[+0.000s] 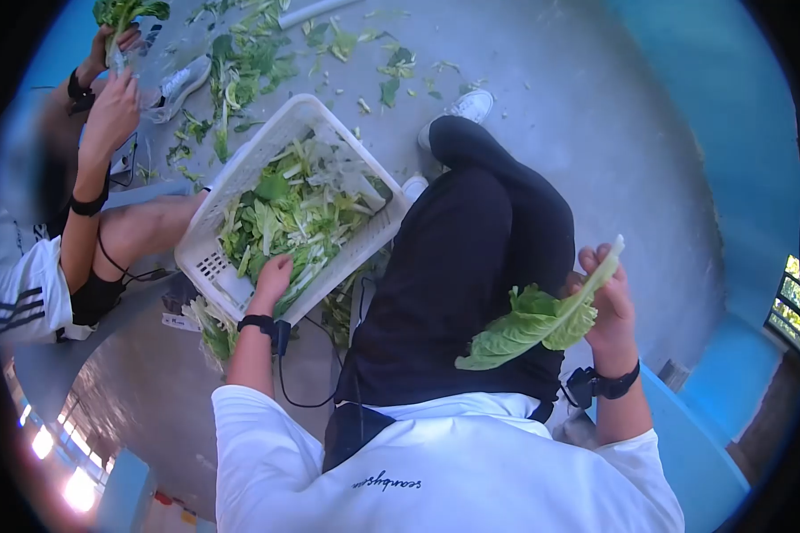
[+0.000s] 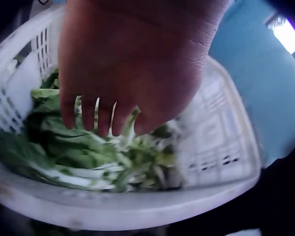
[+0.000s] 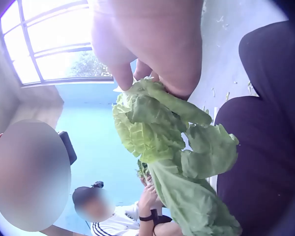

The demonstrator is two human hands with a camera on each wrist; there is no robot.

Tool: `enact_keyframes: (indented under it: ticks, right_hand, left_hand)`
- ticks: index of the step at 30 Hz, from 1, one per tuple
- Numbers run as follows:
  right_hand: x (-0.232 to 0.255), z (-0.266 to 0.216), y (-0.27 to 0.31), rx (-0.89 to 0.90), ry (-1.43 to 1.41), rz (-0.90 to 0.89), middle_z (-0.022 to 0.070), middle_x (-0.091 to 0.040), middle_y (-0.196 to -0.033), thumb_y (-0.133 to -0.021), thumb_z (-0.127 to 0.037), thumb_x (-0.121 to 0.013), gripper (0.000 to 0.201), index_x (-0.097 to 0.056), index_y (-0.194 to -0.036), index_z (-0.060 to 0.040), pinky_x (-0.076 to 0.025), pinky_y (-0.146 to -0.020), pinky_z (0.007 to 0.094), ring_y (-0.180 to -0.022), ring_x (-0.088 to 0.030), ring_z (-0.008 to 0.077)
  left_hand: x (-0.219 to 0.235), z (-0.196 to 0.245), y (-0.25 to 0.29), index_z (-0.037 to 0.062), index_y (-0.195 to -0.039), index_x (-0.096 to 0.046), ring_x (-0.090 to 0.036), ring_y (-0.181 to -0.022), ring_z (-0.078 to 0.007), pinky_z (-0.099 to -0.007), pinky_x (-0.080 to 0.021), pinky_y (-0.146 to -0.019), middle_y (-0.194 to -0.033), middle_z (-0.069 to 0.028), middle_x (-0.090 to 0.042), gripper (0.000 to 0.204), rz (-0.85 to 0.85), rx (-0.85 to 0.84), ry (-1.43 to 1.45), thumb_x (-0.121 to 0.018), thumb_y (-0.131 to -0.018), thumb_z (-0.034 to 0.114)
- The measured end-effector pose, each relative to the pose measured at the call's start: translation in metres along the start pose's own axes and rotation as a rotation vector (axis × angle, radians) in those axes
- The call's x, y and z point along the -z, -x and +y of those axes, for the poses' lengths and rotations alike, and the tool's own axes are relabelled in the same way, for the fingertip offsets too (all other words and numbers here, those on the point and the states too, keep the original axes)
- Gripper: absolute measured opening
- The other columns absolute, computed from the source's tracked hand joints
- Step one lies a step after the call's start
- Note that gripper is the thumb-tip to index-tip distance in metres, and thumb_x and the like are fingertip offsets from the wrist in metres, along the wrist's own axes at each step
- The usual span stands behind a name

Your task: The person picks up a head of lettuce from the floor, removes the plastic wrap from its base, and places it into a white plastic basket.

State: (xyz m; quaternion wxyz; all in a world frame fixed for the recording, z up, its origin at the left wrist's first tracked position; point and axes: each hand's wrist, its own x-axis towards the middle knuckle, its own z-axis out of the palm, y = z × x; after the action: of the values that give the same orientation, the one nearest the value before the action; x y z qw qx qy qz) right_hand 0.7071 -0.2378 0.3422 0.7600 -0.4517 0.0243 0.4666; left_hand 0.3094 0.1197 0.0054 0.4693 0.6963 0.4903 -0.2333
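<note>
My right hand [image 1: 612, 311] pinches a long green leaf of a leafy vegetable [image 1: 538, 329] by its pale stem, out beside my right thigh. In the right wrist view the crinkled leaf [image 3: 187, 196] hangs down below the fingers [image 3: 122, 77]. My left hand [image 1: 274, 277] is over the near side of a white plastic crate [image 1: 212, 282], above a heap of cut leaves and pale stems [image 1: 280, 218]. Its fingers [image 2: 88, 113] point down, loosely extended, and overlap the greens [image 2: 73, 142] in the left wrist view; nothing shows gripped in them.
At left, another person's hands [image 1: 116, 111] hold a leafy green bunch [image 1: 124, 13]. Leaf scraps [image 1: 244, 71] litter the floor around the crate's far side. More greens [image 1: 213, 333] lie by its near corner. A cable [image 1: 307, 405] runs from my left wristband.
</note>
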Motion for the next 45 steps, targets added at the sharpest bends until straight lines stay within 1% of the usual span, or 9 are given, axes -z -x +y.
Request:
enact_keyframes:
  ticks: [4,8,16,17,20,23,32,38,45]
  right_hand:
    - [0.004,-0.012,-0.007,-0.014,0.014,0.148,0.0082,-0.051,-0.109,-0.091,-0.013,-0.064,0.033,-0.049,-0.12,-0.0084,-0.053,-0.08,0.0374,-0.091,-0.061,0.0252]
    - [0.011,-0.019,-0.018,0.016,-0.016,0.214,0.0063,-0.05,-0.105,-0.09,-0.013,-0.065,0.032,-0.048,-0.117,-0.0096,-0.053,-0.079,0.0373,-0.089,-0.06,0.0237]
    - [0.016,-0.024,-0.038,-0.034,0.013,0.285,0.0053,-0.05,-0.103,-0.092,-0.015,-0.064,0.031,-0.046,-0.117,-0.0106,-0.054,-0.077,0.0362,-0.088,-0.063,0.0223]
    - [0.015,-0.023,-0.039,-0.032,0.017,0.286,0.0054,-0.05,-0.103,-0.092,-0.015,-0.064,0.031,-0.046,-0.117,-0.0102,-0.055,-0.078,0.0362,-0.089,-0.063,0.022]
    - [0.014,-0.024,-0.044,-0.022,0.049,0.266,0.0057,-0.05,-0.103,-0.092,-0.015,-0.064,0.031,-0.047,-0.117,-0.0095,-0.055,-0.079,0.0366,-0.09,-0.062,0.0221]
    - [0.009,-0.023,-0.041,-0.024,0.04,0.257,0.0064,-0.051,-0.104,-0.092,-0.015,-0.064,0.031,-0.048,-0.118,-0.0087,-0.055,-0.081,0.0372,-0.092,-0.062,0.0228]
    - [0.006,-0.009,-0.013,-0.045,0.081,0.215,0.0077,-0.053,-0.106,-0.09,-0.016,-0.065,0.033,-0.052,-0.119,-0.0078,-0.054,-0.084,0.0367,-0.094,-0.062,0.0244]
    - [0.003,-0.017,-0.002,-0.061,0.098,0.158,0.0115,-0.059,-0.112,-0.096,-0.016,-0.057,0.033,-0.051,-0.127,-0.0057,-0.053,-0.089,0.0383,-0.099,-0.063,0.0257]
    - [-0.019,0.0,0.013,-0.166,0.137,0.02,0.0109,-0.065,-0.113,-0.102,-0.013,-0.05,0.04,-0.048,-0.14,-0.0004,-0.05,-0.098,0.038,-0.108,-0.064,0.0206]
  left_hand:
    - [-0.03,-0.028,-0.001,0.0027,-0.121,-0.067,-0.05,-0.124,-0.0429,-0.0464,-0.045,-0.103,-0.133,-0.0215,-0.054,0.041,-0.13,0.119,-0.566,-0.054,-0.088,0.023]
    - [-0.033,0.015,-0.006,0.0039,-0.123,-0.067,-0.036,-0.137,-0.0411,-0.0484,-0.039,-0.11,-0.143,-0.0215,-0.043,0.042,0.077,-0.092,-0.549,-0.059,-0.084,0.019]
    - [-0.051,-0.004,-0.083,-0.0043,-0.12,-0.065,-0.027,-0.146,-0.0397,-0.0466,-0.03,-0.118,-0.155,-0.0232,-0.036,0.048,-0.141,0.171,-0.518,-0.061,-0.086,0.029]
    - [-0.046,0.004,-0.074,-0.0023,-0.113,-0.069,-0.046,-0.134,-0.0374,-0.0463,-0.041,-0.109,-0.141,-0.0228,-0.053,0.046,-0.035,0.112,-0.619,-0.064,-0.083,0.033]
    - [-0.018,0.042,-0.062,0.0008,-0.101,-0.072,-0.063,-0.108,-0.0376,-0.0457,-0.051,-0.093,-0.114,-0.0209,-0.068,0.036,-0.082,0.139,-0.566,-0.07,-0.078,0.028]
    - [-0.022,0.013,-0.043,0.0031,-0.09,-0.071,-0.066,-0.085,-0.0378,-0.0461,-0.053,-0.08,-0.09,-0.0182,-0.069,0.025,0.247,-0.052,-0.293,-0.075,-0.072,0.019]
    - [-0.027,-0.03,-0.021,0.005,-0.098,-0.067,-0.066,-0.086,-0.0357,-0.0436,-0.052,-0.079,-0.086,-0.0176,-0.068,0.033,0.312,-0.244,-0.193,-0.077,-0.067,0.009]
    - [-0.009,0.018,0.0,0.0067,-0.11,-0.067,-0.067,-0.097,-0.0337,-0.0394,-0.054,-0.085,-0.106,-0.0199,-0.069,0.041,0.05,-0.059,-0.129,-0.073,-0.069,0.006]
    - [0.019,0.194,0.107,0.0032,-0.13,-0.063,-0.06,-0.102,-0.0127,-0.0261,-0.045,-0.093,-0.109,-0.0047,-0.064,0.049,0.027,-0.441,0.429,-0.066,-0.081,-0.003]
